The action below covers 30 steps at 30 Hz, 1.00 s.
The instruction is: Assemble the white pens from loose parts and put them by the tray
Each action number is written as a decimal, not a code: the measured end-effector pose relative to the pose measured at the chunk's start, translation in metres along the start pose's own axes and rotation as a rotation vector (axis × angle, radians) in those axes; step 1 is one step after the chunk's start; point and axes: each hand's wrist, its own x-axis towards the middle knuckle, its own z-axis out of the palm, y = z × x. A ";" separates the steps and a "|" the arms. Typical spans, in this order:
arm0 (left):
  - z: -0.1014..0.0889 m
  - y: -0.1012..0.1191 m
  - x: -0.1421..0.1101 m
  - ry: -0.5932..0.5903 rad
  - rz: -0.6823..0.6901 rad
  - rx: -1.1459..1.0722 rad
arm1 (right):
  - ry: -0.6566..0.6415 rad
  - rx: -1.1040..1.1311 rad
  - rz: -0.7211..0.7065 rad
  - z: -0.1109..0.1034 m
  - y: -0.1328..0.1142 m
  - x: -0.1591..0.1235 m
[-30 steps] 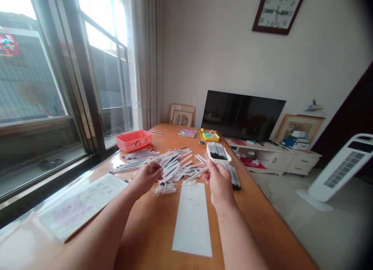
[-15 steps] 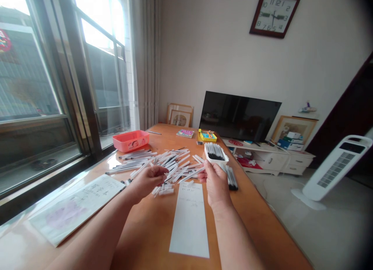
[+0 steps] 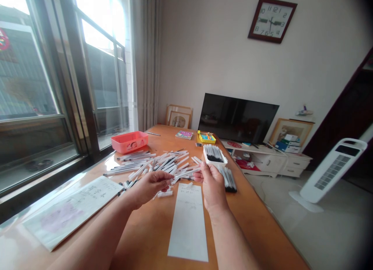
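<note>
My right hand (image 3: 212, 186) pinches a whitish, see-through pen barrel (image 3: 188, 172) between thumb and fingers, its free end pointing left. My left hand (image 3: 154, 186) is closed in a pinch near that end; whatever sits between its fingertips is too small to make out. Beyond both hands lies a loose heap of pen parts (image 3: 166, 161), white barrels mixed with dark thin pieces. A white box (image 3: 224, 162) of pens with black lower ends stands past my right hand. More pens (image 3: 230, 179) lie in a row beside it. A handwritten paper strip (image 3: 188, 227) lies below my hands.
A red plastic basket (image 3: 128, 144) stands at the table's left edge, near the window. A notebook (image 3: 72, 211) lies left of my left arm. Farther back are a colourful booklet (image 3: 184, 135) and a yellow box (image 3: 206, 137). The table's right edge (image 3: 268, 211) runs past my right arm.
My left hand has moved right, bringing its fingertips closer to the barrel's free end. My right hand still holds the barrel and has shifted slightly left. The whole view has tilted a little.
</note>
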 end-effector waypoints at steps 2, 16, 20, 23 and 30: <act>0.001 0.001 -0.001 0.016 0.004 0.001 | -0.011 -0.013 0.003 0.001 0.000 -0.001; -0.009 0.008 0.004 0.225 0.078 -0.529 | -0.302 -0.060 0.160 0.013 -0.010 -0.019; -0.009 0.005 0.006 0.302 0.103 -0.551 | -0.434 -0.170 0.115 0.023 -0.005 -0.029; -0.006 0.001 0.008 0.318 0.110 -0.536 | -0.469 -0.302 0.001 0.032 0.000 -0.037; 0.003 -0.005 0.012 0.396 0.124 -0.483 | -0.456 -0.471 -0.260 0.042 -0.001 -0.047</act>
